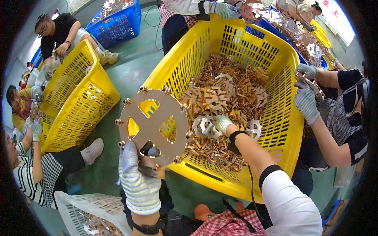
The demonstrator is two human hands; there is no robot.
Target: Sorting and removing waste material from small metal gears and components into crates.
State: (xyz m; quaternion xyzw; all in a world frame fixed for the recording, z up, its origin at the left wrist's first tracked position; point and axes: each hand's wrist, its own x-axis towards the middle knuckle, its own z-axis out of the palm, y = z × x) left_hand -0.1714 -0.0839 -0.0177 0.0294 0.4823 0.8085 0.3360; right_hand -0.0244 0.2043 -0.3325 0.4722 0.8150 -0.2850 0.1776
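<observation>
My left hand [139, 181], in a striped knit glove, grips the lower edge of a round flat metal plate [153, 122]. Wedge-shaped cutouts pierce this plate, and several copper-coloured studs ring its rim. It is held up beside the near left wall of a yellow slatted basket [232, 185]. Inside the basket, my right hand [224, 124], also gloved, is closed at the edge of a silvery metal disc [205, 127] with cutouts; its fingertips are partly hidden. Beneath lies a heap of small copper-coloured and grey metal pieces [224, 94].
A similar silvery disc [254, 129] lies right of my wrist. On the right, a co-worker's gloved hands [307, 90] hold a metal part over the rim. Another yellow basket [78, 106] stands left among seated people. A white basket [90, 200] is near my left forearm; a blue crate [116, 21] stands behind.
</observation>
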